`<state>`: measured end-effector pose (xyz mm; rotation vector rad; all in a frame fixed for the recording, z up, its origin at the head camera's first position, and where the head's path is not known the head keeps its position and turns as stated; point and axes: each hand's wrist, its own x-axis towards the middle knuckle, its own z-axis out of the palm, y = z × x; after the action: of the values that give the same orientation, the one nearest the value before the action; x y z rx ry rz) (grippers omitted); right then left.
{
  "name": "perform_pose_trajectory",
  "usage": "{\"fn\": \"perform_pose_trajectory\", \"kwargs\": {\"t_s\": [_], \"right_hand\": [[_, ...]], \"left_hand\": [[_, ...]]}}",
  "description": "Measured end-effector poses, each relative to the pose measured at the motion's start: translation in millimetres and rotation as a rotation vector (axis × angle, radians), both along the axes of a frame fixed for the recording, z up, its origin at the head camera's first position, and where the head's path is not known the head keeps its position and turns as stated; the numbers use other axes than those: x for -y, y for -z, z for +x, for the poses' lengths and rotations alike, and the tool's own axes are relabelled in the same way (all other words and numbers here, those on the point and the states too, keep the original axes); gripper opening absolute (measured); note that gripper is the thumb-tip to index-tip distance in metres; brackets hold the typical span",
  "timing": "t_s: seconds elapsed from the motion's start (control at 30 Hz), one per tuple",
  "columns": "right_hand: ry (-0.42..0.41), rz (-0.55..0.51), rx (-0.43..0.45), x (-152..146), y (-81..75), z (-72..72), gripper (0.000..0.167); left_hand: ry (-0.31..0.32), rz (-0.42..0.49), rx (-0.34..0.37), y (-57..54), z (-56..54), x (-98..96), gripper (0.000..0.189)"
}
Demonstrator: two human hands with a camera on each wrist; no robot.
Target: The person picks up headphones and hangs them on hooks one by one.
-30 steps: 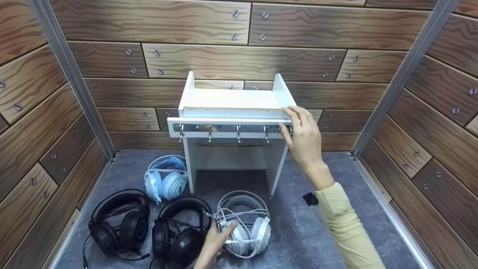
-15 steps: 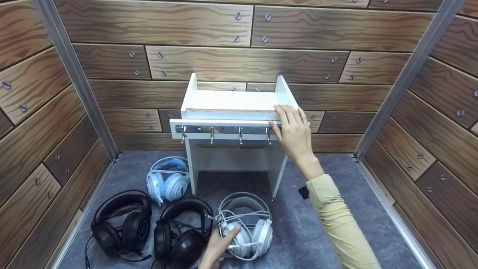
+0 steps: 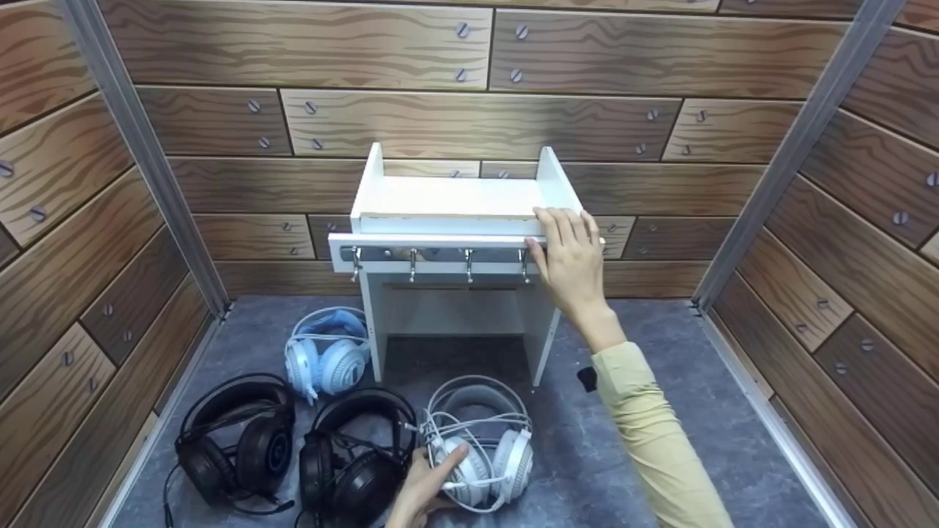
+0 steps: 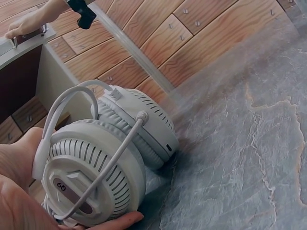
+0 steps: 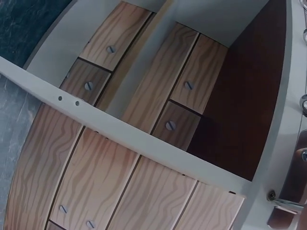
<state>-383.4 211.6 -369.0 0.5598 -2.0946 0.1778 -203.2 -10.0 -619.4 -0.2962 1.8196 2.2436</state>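
White over-ear headphones (image 3: 515, 462) with a looped cable lie on the grey floor, in front of a white shelf stand (image 3: 455, 194). My left hand (image 3: 422, 484) grips their left ear cup. In the left wrist view, the thumb side lies along the headphones (image 4: 86, 158) and a finger reaches under the cup. Across the stand's front runs a white rail (image 3: 440, 240) with several metal hooks. Near its right end my right hand (image 3: 572, 271) holds it, fingers over the top edge and thumb in front. In the right wrist view only the stand's side panel (image 5: 120, 134) and hooks show.
Two black headsets, one at the far left (image 3: 235, 440) and one beside my left hand (image 3: 367, 477), lie on the floor. Light-blue headphones (image 3: 341, 364) lie by the stand's left leg. Wood-patterned walls (image 3: 411, 117) with metal corner posts (image 3: 139, 147) enclose the floor.
My right hand has slid left along the rail and settled on it. My left thumb has moved slightly further onto the white ear cup. The stand and the other headphones look unmoved.
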Motion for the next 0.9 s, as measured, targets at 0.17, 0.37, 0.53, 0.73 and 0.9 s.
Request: {"fn": "perform_pose_trajectory", "kwargs": {"t_s": [0.17,0.37,0.53,0.73,0.9], "right_hand": [[-0.002,-0.009,-0.015,1.4,1.4,-1.4,0.047],[-0.017,-0.031,-0.025,1.7,2.4,-1.9,0.047],[-0.024,-0.037,-0.023,3.3,1.5,-2.6,0.047],[-0.025,-0.044,-0.019,3.4,0.8,-2.4,0.047],[-0.021,-0.04,-0.001,2.0,0.6,-1.0,0.046]], "left_hand": [[0.002,0.007,-0.014,0.8,1.2,0.6,0.076],[0.001,0.0,-0.032,-0.7,4.3,0.6,0.073],[0.0,-0.009,-0.037,-0.9,4.7,1.0,0.075],[0.006,-0.035,-0.049,2.2,4.9,0.4,0.075],[-0.007,-0.077,-0.093,4.8,5.5,-2.2,0.074]]}}
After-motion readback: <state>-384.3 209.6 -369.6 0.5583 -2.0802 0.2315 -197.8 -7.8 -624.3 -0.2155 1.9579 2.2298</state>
